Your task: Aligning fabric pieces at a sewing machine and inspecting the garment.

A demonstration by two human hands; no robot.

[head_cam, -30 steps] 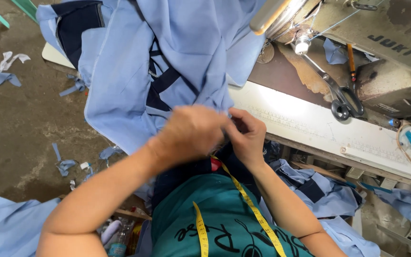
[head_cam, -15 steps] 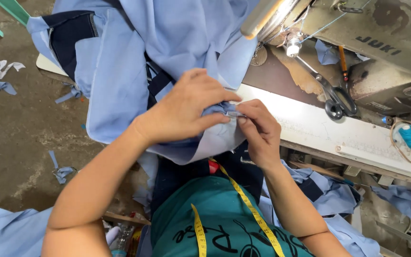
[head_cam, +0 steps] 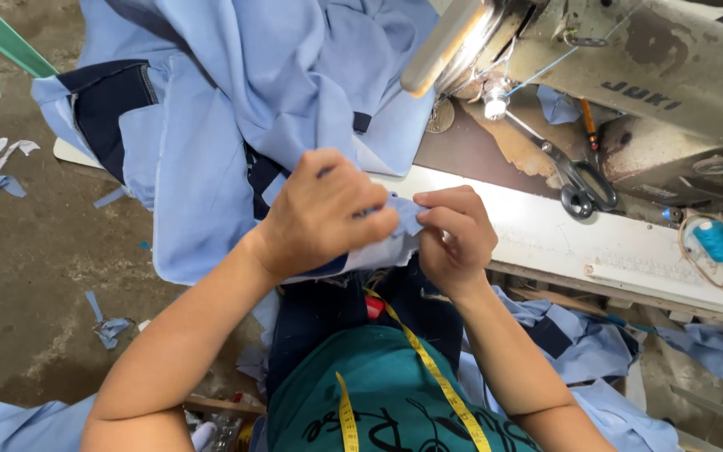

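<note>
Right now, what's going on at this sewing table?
A person seated at a sewing machine is working a light blue garment with navy panels. The left hand grips a bunched fold of the cloth, and the right hand pinches its edge right beside it. The rest of the garment is heaped over the table's left end. Scissors lie by the machine, and a yellow tape measure hangs around the person's neck.

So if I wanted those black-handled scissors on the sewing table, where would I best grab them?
Probably by the looped handles of the scissors, coming from the table's front edge: the loops point toward the person, while the blades run back under the sewing machine.
</note>
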